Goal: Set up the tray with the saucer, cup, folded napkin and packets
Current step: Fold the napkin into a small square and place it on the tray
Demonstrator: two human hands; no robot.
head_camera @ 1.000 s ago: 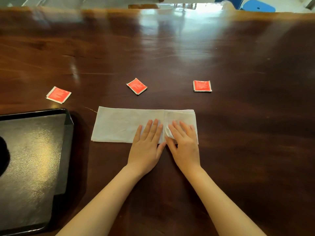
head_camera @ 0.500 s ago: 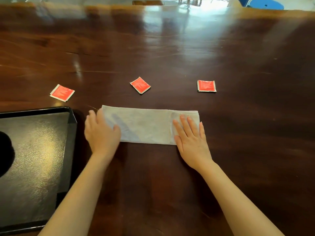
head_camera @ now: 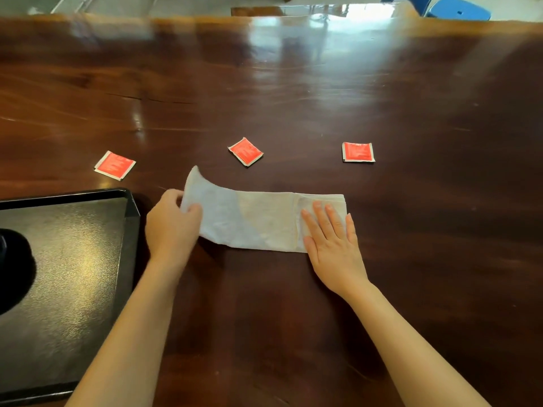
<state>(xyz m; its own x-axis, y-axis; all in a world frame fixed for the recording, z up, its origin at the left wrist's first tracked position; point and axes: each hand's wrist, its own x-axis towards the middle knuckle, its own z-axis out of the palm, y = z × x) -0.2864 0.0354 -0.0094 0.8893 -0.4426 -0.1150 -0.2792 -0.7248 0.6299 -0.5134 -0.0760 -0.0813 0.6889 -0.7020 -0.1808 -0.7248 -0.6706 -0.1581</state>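
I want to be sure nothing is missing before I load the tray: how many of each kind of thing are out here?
red packets: 3
white napkin: 1
black tray: 1
dark round thing on the tray, cut off at the frame's edge, kind unclear: 1
Total: 6

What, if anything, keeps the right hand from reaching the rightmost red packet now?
Likely yes, it can reach. The right hand presses flat on the folded end of the napkin; the rightmost packet lies just beyond on the table with nothing between. It would have to release the fold.
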